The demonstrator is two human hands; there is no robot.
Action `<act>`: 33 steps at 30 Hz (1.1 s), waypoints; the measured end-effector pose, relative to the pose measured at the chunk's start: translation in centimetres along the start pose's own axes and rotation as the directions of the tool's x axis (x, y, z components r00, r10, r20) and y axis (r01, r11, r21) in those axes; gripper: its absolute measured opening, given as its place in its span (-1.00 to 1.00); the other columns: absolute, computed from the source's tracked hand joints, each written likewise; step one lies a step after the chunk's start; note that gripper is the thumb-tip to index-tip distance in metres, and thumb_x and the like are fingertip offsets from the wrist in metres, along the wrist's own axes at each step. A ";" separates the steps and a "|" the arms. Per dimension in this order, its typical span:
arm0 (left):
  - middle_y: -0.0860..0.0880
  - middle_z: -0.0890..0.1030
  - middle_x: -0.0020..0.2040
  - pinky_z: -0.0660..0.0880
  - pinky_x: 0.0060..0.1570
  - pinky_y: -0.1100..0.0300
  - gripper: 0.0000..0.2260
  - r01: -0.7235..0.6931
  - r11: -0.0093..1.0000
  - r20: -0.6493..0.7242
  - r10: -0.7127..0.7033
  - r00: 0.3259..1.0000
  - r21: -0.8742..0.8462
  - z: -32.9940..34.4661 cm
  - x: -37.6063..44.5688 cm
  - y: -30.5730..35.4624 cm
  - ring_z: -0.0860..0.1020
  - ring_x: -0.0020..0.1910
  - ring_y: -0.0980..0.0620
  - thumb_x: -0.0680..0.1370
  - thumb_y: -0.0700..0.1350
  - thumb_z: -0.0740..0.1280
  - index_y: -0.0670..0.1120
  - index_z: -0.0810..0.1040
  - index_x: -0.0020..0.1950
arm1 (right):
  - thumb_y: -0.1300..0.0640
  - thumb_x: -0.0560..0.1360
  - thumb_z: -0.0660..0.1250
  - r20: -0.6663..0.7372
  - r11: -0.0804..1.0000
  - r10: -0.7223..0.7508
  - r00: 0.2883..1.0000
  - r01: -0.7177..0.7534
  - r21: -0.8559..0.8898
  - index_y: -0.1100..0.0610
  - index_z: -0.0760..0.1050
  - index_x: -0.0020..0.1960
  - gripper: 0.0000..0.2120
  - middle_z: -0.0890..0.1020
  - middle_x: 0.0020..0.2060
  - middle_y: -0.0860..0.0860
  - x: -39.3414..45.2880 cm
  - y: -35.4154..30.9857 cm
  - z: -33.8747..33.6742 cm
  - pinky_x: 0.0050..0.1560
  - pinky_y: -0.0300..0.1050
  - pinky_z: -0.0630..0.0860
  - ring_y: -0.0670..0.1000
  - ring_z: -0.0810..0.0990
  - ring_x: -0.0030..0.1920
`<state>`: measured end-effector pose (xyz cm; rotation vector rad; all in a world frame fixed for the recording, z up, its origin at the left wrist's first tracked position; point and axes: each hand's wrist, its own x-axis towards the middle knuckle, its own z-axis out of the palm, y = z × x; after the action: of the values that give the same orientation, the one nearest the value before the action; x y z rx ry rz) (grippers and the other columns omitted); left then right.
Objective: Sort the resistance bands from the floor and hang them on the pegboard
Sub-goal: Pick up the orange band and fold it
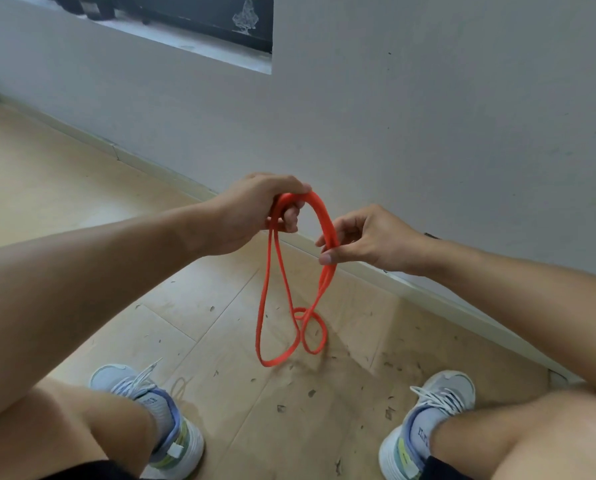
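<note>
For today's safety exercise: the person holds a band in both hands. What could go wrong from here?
1. The thin orange elastic resistance band twists into small loops low down; it may knot when pulled.
2. The right hand only pinches it, so it may slip.

The orange band [262,327] looks like matt rubber; the floor [220,306] pale, scuffed wood; the wall [428,116] matt paint.

Orange resistance band [326,216]: upper bend hidden inside left hand [255,211]. Dark far-left objects [92,6]: cropped by top edge, unidentifiable.
</note>
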<state>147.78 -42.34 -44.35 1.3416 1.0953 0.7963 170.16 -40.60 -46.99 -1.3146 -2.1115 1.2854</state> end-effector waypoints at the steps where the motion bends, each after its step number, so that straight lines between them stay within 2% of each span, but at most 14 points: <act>1: -0.01 0.49 -0.38 0.52 0.22 -0.18 -0.76 0.018 1.000 -0.007 -0.018 1.000 -0.007 -0.1 0.0 0.1 0.47 -0.32 0.01 0.67 -0.09 0.22 -0.10 0.50 -0.18 | 0.14 0.40 0.61 -0.004 1.000 0.002 1.000 -0.002 -0.005 0.11 0.73 0.00 -0.81 0.76 -0.15 0.08 0.0 0.0 0.0 0.07 -0.13 0.66 0.03 0.76 -0.08; 3: -0.01 0.48 -0.39 0.53 0.25 -0.19 -0.73 0.059 0.997 -0.001 -0.059 0.998 0.056 -0.2 -0.1 0.2 0.46 -0.35 0.03 0.67 -0.06 0.20 -0.10 0.47 -0.21 | 0.12 0.38 0.62 -0.011 1.000 -0.001 1.000 0.000 -0.009 0.10 0.74 -0.02 -0.81 0.77 -0.16 0.05 0.1 -0.2 0.0 0.06 -0.15 0.66 0.01 0.75 -0.09; 5: 0.01 0.44 -0.41 0.57 0.18 -0.11 -0.66 0.074 0.978 0.036 -0.082 0.996 0.194 -0.2 -0.2 0.3 0.43 -0.38 0.05 0.67 0.06 0.22 -0.08 0.46 -0.24 | 0.11 0.38 0.63 -0.007 1.000 -0.003 1.000 0.003 -0.019 0.11 0.75 -0.01 -0.79 0.75 -0.22 -0.01 0.1 -0.4 0.0 -0.03 -0.23 0.64 -0.06 0.73 -0.15; 7: 0.04 0.40 -0.42 0.58 0.11 -0.03 -0.61 0.086 0.954 0.052 -0.105 0.993 0.286 -0.2 -0.2 0.3 0.40 -0.38 0.07 0.62 0.18 0.29 -0.12 0.55 -0.19 | 0.10 0.38 0.62 0.004 1.000 -0.006 1.000 0.007 -0.028 0.08 0.75 -0.02 -0.80 0.75 -0.21 -0.02 0.0 -0.8 0.0 -0.05 -0.27 0.63 -0.09 0.73 -0.17; 9: 0.05 0.39 -0.41 0.57 0.06 0.00 -0.62 0.086 0.935 0.031 -0.103 0.994 0.343 -0.1 -0.1 0.3 0.40 -0.35 0.08 0.57 0.18 0.36 -0.14 0.64 -0.10 | 0.09 0.38 0.62 0.000 0.999 -0.011 1.000 0.011 -0.035 0.04 0.75 -0.04 -0.83 0.77 -0.14 0.01 0.0 -1.0 0.1 -0.01 -0.22 0.66 -0.04 0.75 -0.12; 14: -0.01 0.47 -0.30 0.60 0.07 -0.03 -0.70 0.000 0.942 -0.041 0.014 0.999 0.335 0.5 -0.1 0.5 0.47 -0.27 0.06 0.51 0.10 0.47 -0.09 0.57 -0.25 | 0.11 0.40 0.61 -0.041 1.000 -0.015 0.999 0.014 -0.028 0.01 0.72 -0.09 -0.88 0.75 -0.15 0.11 0.1 -1.4 0.4 0.05 -0.08 0.69 0.06 0.75 -0.10; 17: -0.04 0.52 -0.27 0.67 0.05 -0.04 -0.71 -0.051 0.941 -0.079 0.082 0.993 0.335 1.0 -0.2 1.0 0.55 -0.24 0.05 0.50 0.05 0.51 -0.16 0.60 -0.17 | 0.14 0.40 0.60 -0.087 1.000 -0.013 0.996 0.013 0.003 0.01 0.70 -0.06 -0.86 0.75 -0.11 0.10 0.2 -1.5 0.6 0.12 0.00 0.69 0.07 0.75 -0.06; 20: -0.04 0.64 -0.16 0.68 -0.03 0.05 -0.76 -0.099 0.862 -0.111 0.176 0.978 0.497 1.3 -0.4 1.7 0.66 -0.17 0.04 0.52 0.06 0.49 -0.11 0.65 -0.03 | 0.15 0.42 0.58 -0.123 0.999 -0.012 0.992 0.016 0.034 -0.01 0.69 -0.03 -0.84 0.76 -0.01 -0.03 0.3 -1.5 0.8 0.16 0.02 0.68 -0.01 0.75 -0.01; 23: -0.02 0.62 -0.16 0.62 -0.14 0.10 -0.80 -0.119 0.782 -0.145 0.258 0.955 0.611 1.4 -0.4 2.1 0.61 -0.21 0.03 0.55 0.04 0.46 -0.03 0.59 0.08 | 0.16 0.45 0.56 -0.183 0.996 -0.001 0.983 0.017 0.087 0.11 0.72 0.11 -0.77 0.76 -0.13 -0.06 0.5 -1.7 0.7 0.13 0.02 0.69 0.00 0.76 -0.07; 26: -0.02 0.56 -0.22 0.47 -0.22 0.19 -0.68 -0.142 0.859 -0.204 0.271 0.941 0.491 1.4 -0.1 2.5 0.49 -0.28 0.08 0.57 0.03 0.43 -0.01 0.46 0.26 | 0.13 0.46 0.54 -0.165 0.995 0.022 0.986 -0.004 0.103 0.12 0.70 0.15 -0.74 0.76 -0.06 -0.04 0.5 -1.6 0.7 0.18 0.04 0.67 0.01 0.75 -0.03; 28: 0.00 0.54 -0.24 0.47 -0.18 0.15 -0.67 -0.155 0.908 -0.257 0.269 0.928 0.388 1.3 0.2 2.8 0.49 -0.26 0.07 0.60 0.04 0.39 0.00 0.42 0.31 | 0.10 0.47 0.53 -0.131 0.993 0.044 0.990 -0.029 0.113 0.10 0.69 0.16 -0.72 0.76 0.02 -0.02 0.4 -1.8 1.3 0.20 0.04 0.66 0.02 0.75 -0.01; 31: -0.01 0.53 -0.24 0.47 -0.15 0.11 -0.74 -0.180 0.925 -0.279 0.280 0.919 0.334 1.8 0.4 3.0 0.48 -0.28 0.08 0.63 -0.02 0.35 0.01 0.45 0.30 | 0.08 0.50 0.50 -0.119 0.994 0.052 0.991 -0.040 0.102 0.03 0.68 0.02 -0.89 0.69 0.18 -0.12 0.6 -2.5 2.4 0.20 0.03 0.66 0.02 0.72 0.01; 33: -0.02 0.54 -0.23 0.48 -0.18 0.17 -0.76 -0.188 0.930 -0.305 0.288 0.908 0.317 2.2 0.6 3.3 0.48 -0.31 0.12 0.62 -0.08 0.35 0.02 0.46 0.28 | 0.05 0.51 0.49 -0.121 0.998 0.042 0.992 -0.036 0.053 0.03 0.66 0.02 -0.88 0.65 0.08 -0.22 0.7 -3.2 3.1 0.16 -0.01 0.66 -0.01 0.70 -0.03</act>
<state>150.52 -42.17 -41.44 1.6397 1.3758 1.1242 165.99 -42.13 -46.09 -1.3829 -1.9671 1.2320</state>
